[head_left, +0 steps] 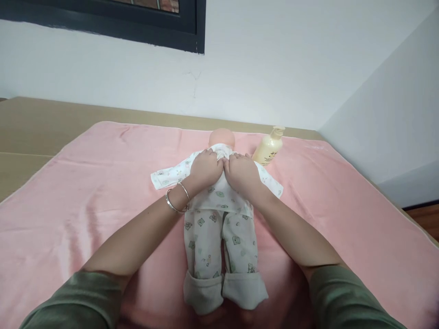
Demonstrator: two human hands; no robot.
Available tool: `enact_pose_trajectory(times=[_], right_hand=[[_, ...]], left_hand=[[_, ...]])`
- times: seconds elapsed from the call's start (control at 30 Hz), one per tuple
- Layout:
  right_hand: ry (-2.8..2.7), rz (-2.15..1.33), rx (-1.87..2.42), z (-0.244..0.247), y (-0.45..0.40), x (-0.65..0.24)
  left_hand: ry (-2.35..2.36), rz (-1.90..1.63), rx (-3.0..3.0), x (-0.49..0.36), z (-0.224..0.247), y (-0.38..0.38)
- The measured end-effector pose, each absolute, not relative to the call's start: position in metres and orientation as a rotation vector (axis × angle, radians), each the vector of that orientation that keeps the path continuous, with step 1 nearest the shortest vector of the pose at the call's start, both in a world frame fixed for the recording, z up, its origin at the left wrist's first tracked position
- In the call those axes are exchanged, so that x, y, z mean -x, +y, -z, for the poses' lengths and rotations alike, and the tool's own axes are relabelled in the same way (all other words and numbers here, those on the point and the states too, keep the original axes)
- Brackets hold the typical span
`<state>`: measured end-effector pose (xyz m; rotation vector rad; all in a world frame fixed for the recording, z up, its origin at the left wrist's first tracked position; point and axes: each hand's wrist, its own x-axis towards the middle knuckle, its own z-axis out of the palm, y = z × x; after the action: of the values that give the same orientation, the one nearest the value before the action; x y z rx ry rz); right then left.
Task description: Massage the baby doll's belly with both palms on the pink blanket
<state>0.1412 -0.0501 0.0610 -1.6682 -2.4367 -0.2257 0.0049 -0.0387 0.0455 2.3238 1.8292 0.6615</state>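
Observation:
A baby doll lies on a pink cloth, dressed in a white patterned top and matching trousers with turned-up cuffs. Only the smooth back or crown of its head shows. My left hand rests on the upper part of the top, fingers curled and pinching the fabric. Beside it, my right hand has its fingers bent into the same fabric. Both hands nearly touch at the doll's midline. The sleeves spread out to either side.
A pale yellow pump bottle leans right of the doll's head. The pink cloth covers most of a tan surface. Behind it stands a white wall with a dark window frame.

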Motion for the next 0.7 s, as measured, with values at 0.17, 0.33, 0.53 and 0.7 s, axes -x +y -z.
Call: enact_pose_trajectory(times=[0.17,0.33,0.53,0.7], right_hand=[[-2.428,0.180,1.707,-0.063,-0.060,-0.135],[-2.344,-0.038,1.699,-0.054,-0.030,-0.151],[-2.317,-0.190,1.682,-0.052,-0.013,-0.162],[-2.398,0.109,1.665,-0.051,-0.039,-0.146]], left_hand=[[1.820,-0.638,-2.275,0.005,-0.045,-0.028],[1.993,-0.588,-2.339,-0.011,-0.048,-0.048],[1.925,-0.526,-2.468,-0.026,-0.045,-0.068],[1.849,-0.713,-2.432,-0.012,-0.040,-0.049]])
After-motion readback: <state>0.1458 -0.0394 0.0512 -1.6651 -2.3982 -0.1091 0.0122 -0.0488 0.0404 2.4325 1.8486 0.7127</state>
